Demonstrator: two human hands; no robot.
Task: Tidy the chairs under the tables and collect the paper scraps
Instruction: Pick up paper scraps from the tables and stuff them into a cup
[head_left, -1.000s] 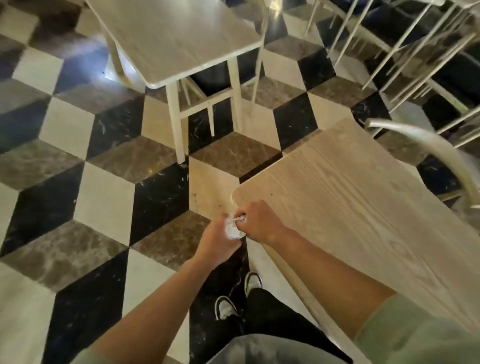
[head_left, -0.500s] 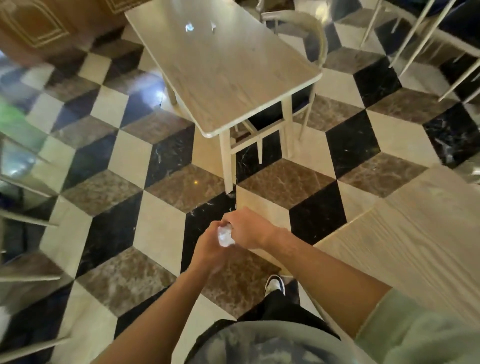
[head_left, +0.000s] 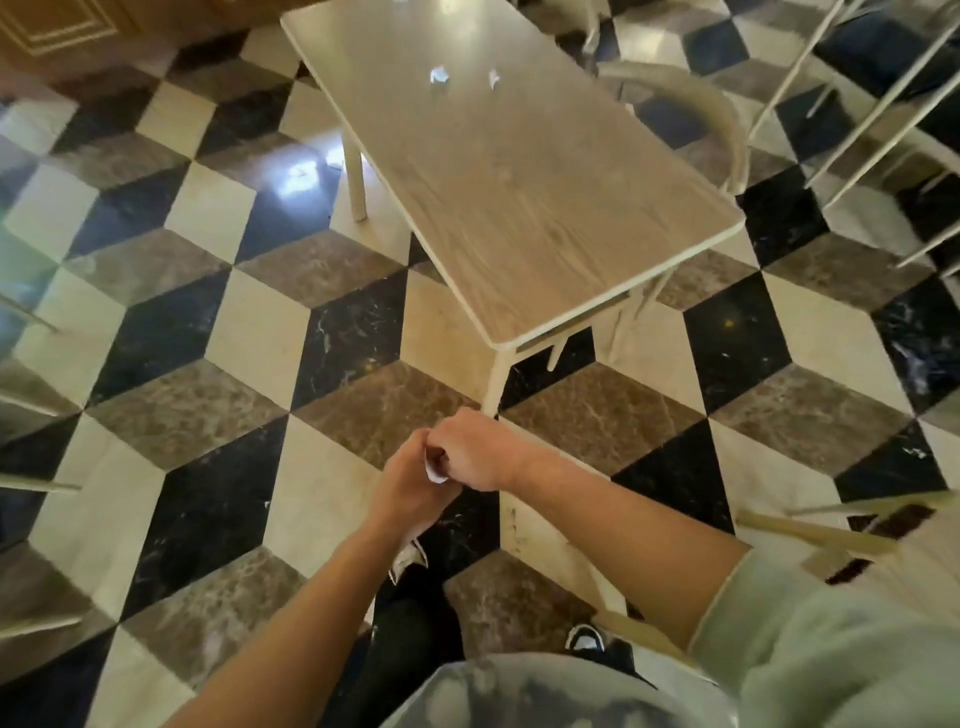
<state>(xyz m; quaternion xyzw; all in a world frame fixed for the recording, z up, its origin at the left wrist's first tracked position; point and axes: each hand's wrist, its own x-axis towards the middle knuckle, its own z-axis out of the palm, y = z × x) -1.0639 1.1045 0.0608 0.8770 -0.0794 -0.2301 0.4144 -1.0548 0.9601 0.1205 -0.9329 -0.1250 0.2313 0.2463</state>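
Note:
Both my hands meet in front of me above the floor. My left hand (head_left: 408, 486) and my right hand (head_left: 470, 452) are closed together around a crumpled white paper scrap (head_left: 435, 475), of which only a small edge shows. Ahead stands a light wooden table (head_left: 519, 208) with two small white paper scraps on its far part, one (head_left: 439, 76) left of the other (head_left: 493, 78). A pale chair with a curved back (head_left: 691, 104) stands at the table's right side, its dark seat partly under the top.
The floor is a cube pattern of black, cream and brown marble tiles. More pale chair legs and rails (head_left: 852, 104) fill the upper right. Another chair's parts (head_left: 810, 530) lie close at my right. Thin rails (head_left: 36, 486) show at the left edge. My feet (head_left: 587, 636) are below.
The view has swung from the near table on the right toward the farther table, which is now closer. My hands stay together around the paper scrap, which now shows less.

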